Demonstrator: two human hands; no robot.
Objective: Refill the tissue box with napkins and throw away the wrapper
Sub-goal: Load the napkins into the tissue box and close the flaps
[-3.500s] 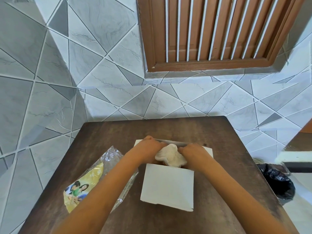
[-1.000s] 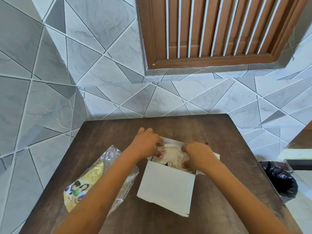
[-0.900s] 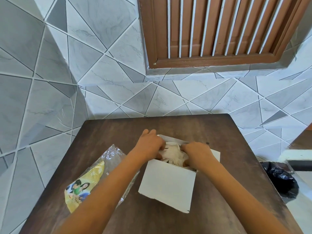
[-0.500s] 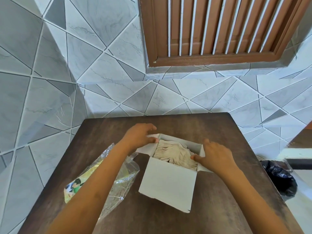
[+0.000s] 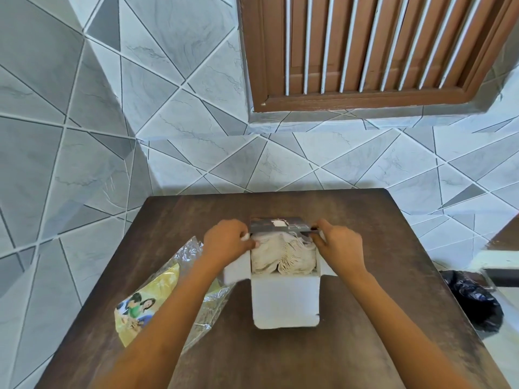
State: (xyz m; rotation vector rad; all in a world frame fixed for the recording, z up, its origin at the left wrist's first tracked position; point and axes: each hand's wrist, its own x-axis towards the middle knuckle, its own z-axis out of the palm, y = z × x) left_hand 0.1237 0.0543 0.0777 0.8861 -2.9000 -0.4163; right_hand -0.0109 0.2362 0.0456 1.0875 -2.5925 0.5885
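Note:
A white cardboard tissue box point(image 5: 285, 299) stands open on the dark wooden table point(image 5: 280, 357), with a crumpled stack of cream napkins point(image 5: 282, 255) filling its top. The far flap point(image 5: 280, 224), dark and printed, is lifted up. My left hand point(image 5: 226, 241) pinches that flap's left corner, and my right hand point(image 5: 339, 245) pinches its right corner. The two white side flaps stick out under my wrists. The empty clear wrapper point(image 5: 157, 293), with a yellow printed picture, lies on the table to the left, partly under my left forearm.
A black bin bag point(image 5: 474, 301) sits on the floor beyond the table's right edge. Grey patterned tiles cover the walls behind and to the left. A brown louvred window point(image 5: 365, 49) is above.
My hands left the napkins they were pressing into the box and moved to the far flap, which is now raised. The box has turned square to me.

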